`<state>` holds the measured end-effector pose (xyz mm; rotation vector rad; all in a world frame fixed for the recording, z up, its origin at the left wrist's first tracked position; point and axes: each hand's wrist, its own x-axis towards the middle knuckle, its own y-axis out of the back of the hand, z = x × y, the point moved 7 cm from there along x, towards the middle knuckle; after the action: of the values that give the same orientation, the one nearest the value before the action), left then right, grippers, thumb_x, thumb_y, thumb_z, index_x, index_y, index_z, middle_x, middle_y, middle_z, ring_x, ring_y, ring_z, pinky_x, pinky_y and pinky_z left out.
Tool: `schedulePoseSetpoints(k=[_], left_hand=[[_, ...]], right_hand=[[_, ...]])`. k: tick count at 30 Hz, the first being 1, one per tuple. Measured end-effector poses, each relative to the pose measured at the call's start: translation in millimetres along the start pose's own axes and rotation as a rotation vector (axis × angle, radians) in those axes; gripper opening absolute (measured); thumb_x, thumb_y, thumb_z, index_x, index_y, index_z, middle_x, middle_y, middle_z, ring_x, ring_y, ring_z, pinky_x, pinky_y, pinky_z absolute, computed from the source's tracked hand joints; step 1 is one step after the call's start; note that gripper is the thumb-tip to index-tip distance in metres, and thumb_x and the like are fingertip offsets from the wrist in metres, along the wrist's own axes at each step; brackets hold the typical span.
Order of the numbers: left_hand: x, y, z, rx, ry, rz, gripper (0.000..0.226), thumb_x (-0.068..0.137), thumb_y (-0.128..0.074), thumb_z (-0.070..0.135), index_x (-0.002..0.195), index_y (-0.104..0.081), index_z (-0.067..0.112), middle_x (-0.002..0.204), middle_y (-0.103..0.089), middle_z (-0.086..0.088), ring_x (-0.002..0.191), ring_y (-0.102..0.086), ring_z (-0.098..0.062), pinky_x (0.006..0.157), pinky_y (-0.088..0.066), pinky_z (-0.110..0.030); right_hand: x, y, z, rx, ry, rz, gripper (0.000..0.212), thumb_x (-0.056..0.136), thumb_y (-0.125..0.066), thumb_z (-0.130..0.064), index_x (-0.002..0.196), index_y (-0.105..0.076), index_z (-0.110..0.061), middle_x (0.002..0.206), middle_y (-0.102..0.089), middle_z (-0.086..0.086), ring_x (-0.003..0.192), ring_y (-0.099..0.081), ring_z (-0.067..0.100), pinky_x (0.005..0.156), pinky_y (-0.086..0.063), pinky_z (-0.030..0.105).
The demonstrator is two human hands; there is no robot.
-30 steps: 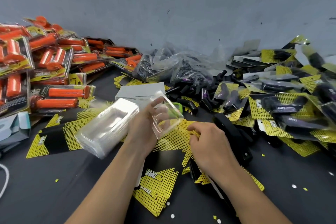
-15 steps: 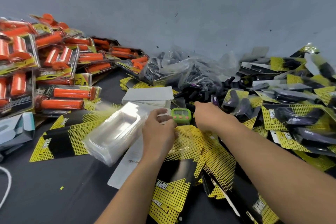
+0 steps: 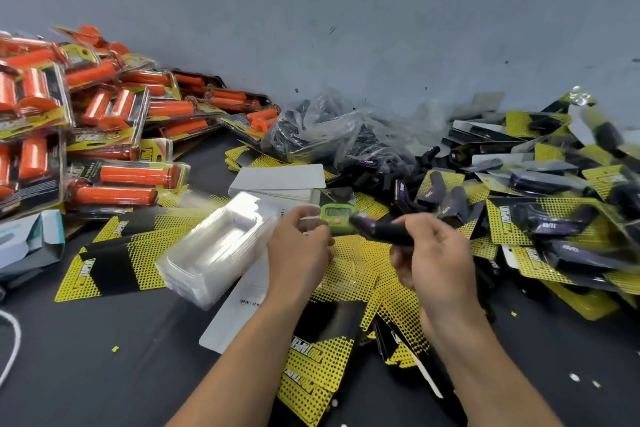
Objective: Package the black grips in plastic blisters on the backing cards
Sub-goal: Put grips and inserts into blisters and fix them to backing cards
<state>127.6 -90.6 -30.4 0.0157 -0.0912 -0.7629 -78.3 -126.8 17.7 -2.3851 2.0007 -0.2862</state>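
Just right of centre, the right hand (image 3: 440, 263) has its fingers curled round a black rubber grip (image 3: 381, 231) and holds it level above the fan of yellow-and-black dotted backing cards (image 3: 349, 270) — the grip's purple-printed end points toward the left hand (image 3: 298, 253). That hand's fingers are bent and appear to pinch a single clear plastic blister (image 3: 309, 220), though it is blurred and hard to make out. Just left of it a tilted stack of clear plastic blisters (image 3: 214, 250) lies on the dark table (image 3: 104, 357). A small green timer (image 3: 334, 215) sits just behind the two hands. Packed orange grips (image 3: 114, 180) pile up in the upper left. A crumpled clear bag of loose black grips (image 3: 329, 135) lies at centre top — finished black packs (image 3: 554, 218) heap on the right.
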Motion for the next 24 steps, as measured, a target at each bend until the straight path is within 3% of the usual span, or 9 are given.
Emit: schedulePoseSetpoints(k=[4, 7, 10, 15, 17, 20, 22, 24], left_hand=[[-9.3, -2.9, 13.1, 0.012, -0.062, -0.024, 0.026, 0.08, -0.067, 0.02, 0.101, -0.077, 0.031, 0.091, -0.078, 0.009, 0.071, -0.075, -0.012, 0.059, -0.064, -0.036], [-16.0, -7.7, 15.4, -0.126, 0.005, -0.083, 0.023, 0.074, -0.066, 0.024, 0.09, -0.081, 0.03, 0.088, -0.08, 0.001, 0.076, -0.077, -0.023, 0.055, -0.059, -0.031], [-22.4, -13.8, 16.0, -0.203, 0.058, -0.148, 0.026, 0.074, -0.06, 0.026, 0.085, -0.083, 0.025, 0.09, -0.08, -0.008, 0.074, -0.077, -0.024, 0.053, -0.053, -0.024], [-29.7, -22.3, 22.8, -0.227, 0.005, -0.283, 0.033, 0.083, -0.054, 0.027, 0.089, -0.083, 0.012, 0.087, -0.078, -0.017, 0.065, -0.073, -0.028, 0.055, -0.056, -0.028], [-33.1, -26.4, 24.4, -0.213, -0.016, -0.336, 0.033, 0.085, -0.054, 0.026, 0.091, -0.084, 0.012, 0.086, -0.077, -0.018, 0.066, -0.072, -0.028, 0.057, -0.056, -0.028], [-37.3, -32.2, 24.7, -0.168, -0.046, -0.371, 0.026, 0.084, -0.059, 0.021, 0.088, -0.084, 0.017, 0.082, -0.077, -0.017, 0.061, -0.069, -0.022, 0.054, -0.053, -0.024], [-36.2, -33.4, 21.8, -0.125, -0.057, -0.36, 0.021, 0.085, -0.064, 0.024, 0.086, -0.084, 0.018, 0.079, -0.076, -0.014, 0.062, -0.068, -0.019, 0.054, -0.052, -0.026], [-32.9, -32.9, 18.1, -0.103, -0.058, -0.351, 0.023, 0.082, -0.066, 0.031, 0.088, -0.083, 0.017, 0.081, -0.074, -0.018, 0.07, -0.069, -0.026, 0.063, -0.054, -0.037]], right_hand=[[-4.4, -4.1, 16.5, 0.121, -0.093, -0.046, 0.042, 0.107, -0.049, -0.018, 0.073, -0.074, -0.015, 0.055, -0.054, 0.008, 0.04, -0.044, 0.009, 0.036, -0.031, 0.018], [0.7, -1.2, 16.3, -0.013, -0.016, -0.05, 0.038, 0.107, -0.051, -0.024, 0.076, -0.072, -0.021, 0.053, -0.055, 0.003, 0.043, -0.045, 0.013, 0.039, -0.033, 0.021], [2.4, 2.6, 21.6, -0.062, -0.006, -0.033, 0.037, 0.107, -0.053, -0.031, 0.074, -0.069, -0.028, 0.048, -0.054, 0.0, 0.046, -0.043, 0.018, 0.043, -0.032, 0.026], [0.8, 8.1, 13.6, -0.214, 0.114, 0.023, 0.035, 0.098, -0.063, -0.048, 0.073, -0.068, -0.025, 0.046, -0.058, -0.003, 0.039, -0.047, 0.006, 0.044, -0.039, 0.02], [1.9, 10.7, 12.4, -0.295, 0.141, 0.072, 0.032, 0.096, -0.067, -0.047, 0.073, -0.069, -0.024, 0.05, -0.064, -0.005, 0.041, -0.054, 0.004, 0.048, -0.045, 0.021], [4.5, 11.2, 19.5, -0.379, 0.062, 0.09, 0.029, 0.097, -0.066, -0.038, 0.073, -0.07, -0.022, 0.056, -0.069, -0.007, 0.047, -0.061, 0.007, 0.058, -0.054, 0.033], [5.3, 10.9, 21.4, -0.428, 0.041, 0.066, 0.022, 0.095, -0.068, -0.035, 0.075, -0.071, -0.025, 0.059, -0.07, -0.009, 0.052, -0.064, 0.007, 0.058, -0.052, 0.031], [3.7, 7.4, 17.7, -0.476, 0.061, 0.009, 0.01, 0.09, -0.07, -0.031, 0.081, -0.073, -0.029, 0.067, -0.072, -0.015, 0.06, -0.066, 0.005, 0.056, -0.049, 0.023]])
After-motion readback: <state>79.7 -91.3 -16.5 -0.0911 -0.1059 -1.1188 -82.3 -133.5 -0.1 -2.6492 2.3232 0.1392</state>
